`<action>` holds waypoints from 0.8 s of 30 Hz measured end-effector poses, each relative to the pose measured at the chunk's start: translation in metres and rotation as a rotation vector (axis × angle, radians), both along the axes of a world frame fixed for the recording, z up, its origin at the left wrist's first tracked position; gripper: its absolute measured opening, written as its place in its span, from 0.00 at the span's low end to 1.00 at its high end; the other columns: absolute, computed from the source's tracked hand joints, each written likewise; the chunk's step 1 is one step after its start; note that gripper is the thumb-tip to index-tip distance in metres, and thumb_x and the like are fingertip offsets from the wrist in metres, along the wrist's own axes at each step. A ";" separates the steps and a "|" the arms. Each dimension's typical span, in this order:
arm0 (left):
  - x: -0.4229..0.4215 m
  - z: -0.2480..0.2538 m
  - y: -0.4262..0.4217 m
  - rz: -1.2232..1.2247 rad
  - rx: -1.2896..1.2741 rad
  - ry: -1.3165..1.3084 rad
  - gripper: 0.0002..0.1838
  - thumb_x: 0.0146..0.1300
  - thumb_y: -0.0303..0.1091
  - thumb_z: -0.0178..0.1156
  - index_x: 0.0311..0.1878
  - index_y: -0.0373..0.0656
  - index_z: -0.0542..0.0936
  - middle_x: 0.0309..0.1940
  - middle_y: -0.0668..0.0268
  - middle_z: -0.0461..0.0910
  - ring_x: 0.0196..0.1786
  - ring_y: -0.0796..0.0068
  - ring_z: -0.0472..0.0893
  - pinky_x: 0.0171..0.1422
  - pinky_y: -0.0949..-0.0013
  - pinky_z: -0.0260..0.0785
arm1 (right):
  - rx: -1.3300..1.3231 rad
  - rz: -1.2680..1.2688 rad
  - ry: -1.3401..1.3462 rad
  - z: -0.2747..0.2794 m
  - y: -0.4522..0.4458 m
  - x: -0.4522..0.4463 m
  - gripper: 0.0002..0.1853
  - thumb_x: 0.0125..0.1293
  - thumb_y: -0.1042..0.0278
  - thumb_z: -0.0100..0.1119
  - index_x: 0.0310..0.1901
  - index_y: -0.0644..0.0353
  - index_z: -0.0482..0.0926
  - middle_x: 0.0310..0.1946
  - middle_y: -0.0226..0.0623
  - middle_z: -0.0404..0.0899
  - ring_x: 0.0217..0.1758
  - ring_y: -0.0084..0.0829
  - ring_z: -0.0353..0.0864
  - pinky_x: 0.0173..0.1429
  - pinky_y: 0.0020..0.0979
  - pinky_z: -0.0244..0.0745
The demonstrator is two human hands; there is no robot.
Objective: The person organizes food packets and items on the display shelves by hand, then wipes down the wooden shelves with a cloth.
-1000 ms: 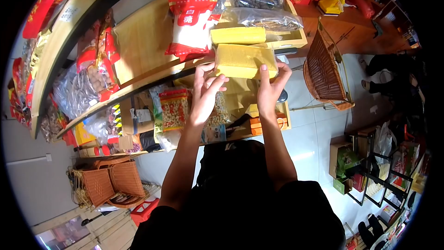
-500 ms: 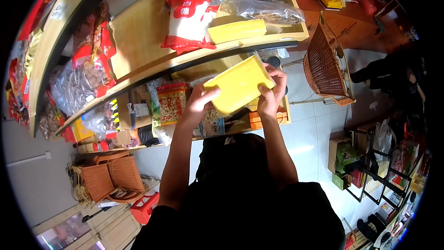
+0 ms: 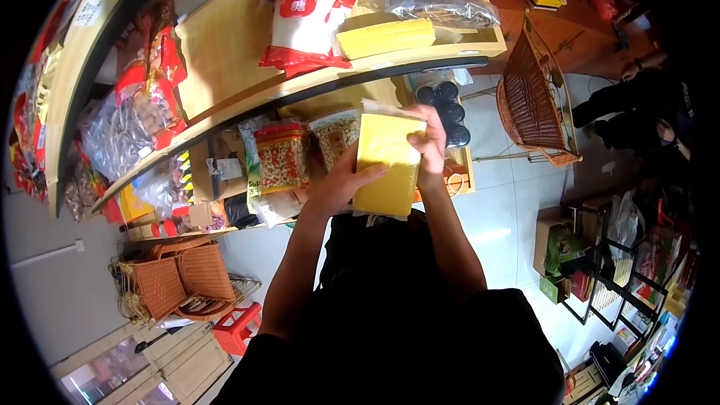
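Both hands hold a flat yellow block-shaped packet (image 3: 388, 157) with clear plastic wrap showing at its ends. My left hand (image 3: 339, 181) grips its left edge, with the thumb lying across the face. On the opposite edge, my right hand (image 3: 430, 146) is closed around the upper part, thumb on the front. The packet stands nearly upright in view, in front of the lower shelf. Fingers behind it are hidden. A similar yellow packet (image 3: 386, 37) lies on the upper shelf beside a red and white bag of sugar (image 3: 304, 19).
The wooden upper shelf (image 3: 217, 67) crosses the view. Below are bags of nuts (image 3: 283, 157) and black-lidded jars (image 3: 448, 109). Wicker baskets (image 3: 525, 97) stand right and lower left, near a red stool (image 3: 236, 328). Another person (image 3: 652, 116) is at the right.
The yellow packet has turned from slanted to nearly upright and come slightly lower. My hands have shifted with it. The other person at the right shows more of their body.
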State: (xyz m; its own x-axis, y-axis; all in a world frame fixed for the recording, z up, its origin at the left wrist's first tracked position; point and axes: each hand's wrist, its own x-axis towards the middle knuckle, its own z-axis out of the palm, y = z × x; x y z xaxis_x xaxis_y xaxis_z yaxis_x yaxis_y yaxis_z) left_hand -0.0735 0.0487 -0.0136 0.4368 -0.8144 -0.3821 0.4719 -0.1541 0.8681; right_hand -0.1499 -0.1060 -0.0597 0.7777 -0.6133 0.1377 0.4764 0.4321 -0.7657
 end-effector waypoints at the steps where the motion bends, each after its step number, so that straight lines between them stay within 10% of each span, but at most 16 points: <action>1: 0.000 -0.004 0.000 0.010 0.055 -0.084 0.33 0.63 0.37 0.66 0.67 0.35 0.66 0.57 0.59 0.75 0.60 0.72 0.73 0.65 0.67 0.64 | 0.001 -0.001 0.002 0.001 0.001 0.000 0.23 0.52 0.70 0.54 0.52 0.64 0.71 0.44 0.37 0.77 0.49 0.28 0.76 0.56 0.28 0.71; 24: -0.001 -0.013 0.004 0.274 -0.074 0.035 0.26 0.69 0.44 0.54 0.63 0.36 0.70 0.52 0.62 0.77 0.54 0.72 0.76 0.60 0.68 0.66 | -0.137 0.253 0.070 0.016 0.008 -0.012 0.33 0.67 0.69 0.60 0.70 0.60 0.57 0.61 0.38 0.68 0.65 0.31 0.66 0.69 0.31 0.59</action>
